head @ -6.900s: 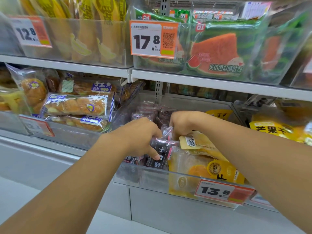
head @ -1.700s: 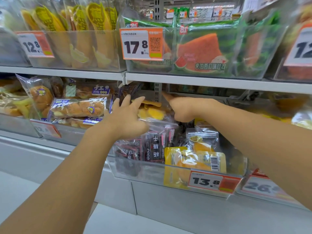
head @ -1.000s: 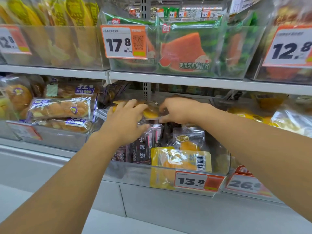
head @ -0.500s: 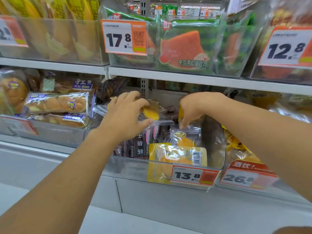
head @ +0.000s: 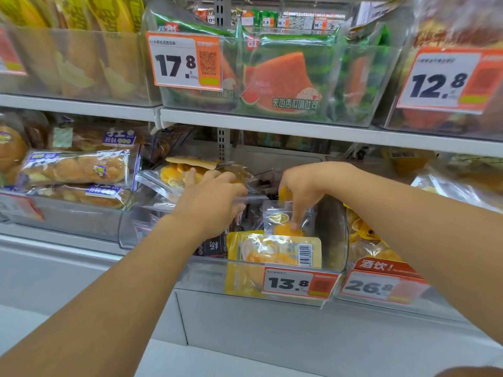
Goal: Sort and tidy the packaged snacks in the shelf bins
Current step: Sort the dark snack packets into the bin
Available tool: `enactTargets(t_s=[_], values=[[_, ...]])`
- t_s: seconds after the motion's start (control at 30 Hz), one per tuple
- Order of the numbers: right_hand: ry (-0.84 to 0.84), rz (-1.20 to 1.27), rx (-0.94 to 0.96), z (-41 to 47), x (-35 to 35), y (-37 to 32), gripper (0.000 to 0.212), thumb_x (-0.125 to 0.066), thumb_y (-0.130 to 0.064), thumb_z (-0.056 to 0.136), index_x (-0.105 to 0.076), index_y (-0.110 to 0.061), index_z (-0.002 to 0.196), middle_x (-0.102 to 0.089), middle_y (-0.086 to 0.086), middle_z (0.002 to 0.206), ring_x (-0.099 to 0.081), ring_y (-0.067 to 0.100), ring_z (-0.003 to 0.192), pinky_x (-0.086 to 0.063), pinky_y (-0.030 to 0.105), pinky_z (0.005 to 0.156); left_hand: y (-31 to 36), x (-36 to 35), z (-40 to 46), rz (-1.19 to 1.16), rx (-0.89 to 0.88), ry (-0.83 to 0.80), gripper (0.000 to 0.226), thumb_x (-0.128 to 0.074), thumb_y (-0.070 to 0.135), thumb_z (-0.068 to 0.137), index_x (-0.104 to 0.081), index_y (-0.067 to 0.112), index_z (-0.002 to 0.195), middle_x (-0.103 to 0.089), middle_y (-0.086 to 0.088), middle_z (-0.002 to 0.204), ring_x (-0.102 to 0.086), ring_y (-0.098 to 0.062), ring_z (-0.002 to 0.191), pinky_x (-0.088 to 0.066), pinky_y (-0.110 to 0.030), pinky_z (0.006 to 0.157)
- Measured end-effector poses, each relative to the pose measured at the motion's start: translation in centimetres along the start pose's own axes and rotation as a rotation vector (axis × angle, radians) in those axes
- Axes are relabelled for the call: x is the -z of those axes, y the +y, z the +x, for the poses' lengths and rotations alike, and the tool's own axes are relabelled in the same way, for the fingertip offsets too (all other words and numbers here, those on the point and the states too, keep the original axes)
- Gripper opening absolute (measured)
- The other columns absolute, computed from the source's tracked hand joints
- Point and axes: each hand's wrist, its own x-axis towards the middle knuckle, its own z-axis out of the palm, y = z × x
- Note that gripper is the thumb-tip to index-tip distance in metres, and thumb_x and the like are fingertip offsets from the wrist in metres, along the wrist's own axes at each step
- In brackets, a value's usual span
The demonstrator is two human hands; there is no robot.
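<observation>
A clear bin [head: 334, 235] with a 13.8 price tag [head: 298, 283] holds dark packets [head: 211, 247] on its left and yellow mango packets [head: 275, 250] on its right. My left hand [head: 209, 198] grips a clear packet of yellow dried fruit [head: 174, 176], held flat above the bin's left half. My right hand [head: 302, 186] reaches down into the bin, its fingertips pressing on an upright clear mango packet [head: 280, 217] behind the front yellow one.
Bread loaves [head: 73, 167] fill the bin to the left. A bin tagged 26.8 [head: 373, 288] with yellow bags stands to the right. Above, watermelon toast bags [head: 280, 80] and a 17.8 tag [head: 185, 62] sit on the upper shelf [head: 299, 129].
My right hand let go of the flat fruit packet and dropped into the bin onto the upright mango packet. My left hand keeps the flat packet aloft.
</observation>
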Motion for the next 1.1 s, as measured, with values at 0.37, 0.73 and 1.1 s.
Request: enactTargets(t_s=[0.37,0.73,1.1], values=[[0.184,0.182,0.094,1.0,-0.7,1.3,0.015,-0.076,-0.031,0.087,-0.080,-0.018,0.091,-0.073,-0.003,0.081,-0.066,0.016,0.077,-0.052,0.030,0.067,-1.9,0.5,0.9,-0.027,0.268,0.113,0.041,-0.055,0.012,0.096,-0.068,0.038,0.125,-0.059,-0.005,0.123,-0.050,-0.032,0.119,-0.042,-0.045,0.097],[0.193,-0.107,0.119,-1.3,-0.9,1.8,0.044,-0.059,-0.007,0.092,-0.065,-0.034,0.125,-0.064,-0.001,0.125,-0.062,0.026,0.107,-0.055,0.043,0.088,-1.0,0.1,-0.5,-0.056,0.088,0.075,0.049,-0.061,0.045,0.082,-0.058,0.030,0.129,-0.062,0.003,0.123,-0.053,-0.025,0.120,-0.036,-0.050,0.108],[0.303,-0.169,0.024,-0.3,-2.0,-4.7,0.049,-0.052,-0.059,0.095,-0.041,-0.018,0.072,-0.043,-0.004,0.072,-0.048,0.018,0.073,-0.044,0.038,0.076,-2.3,0.0,-1.9,-0.109,-0.175,0.001,0.019,-0.063,0.040,0.095,-0.070,0.042,0.113,-0.041,0.009,0.151,-0.034,-0.019,0.137,-0.032,-0.045,0.112]])
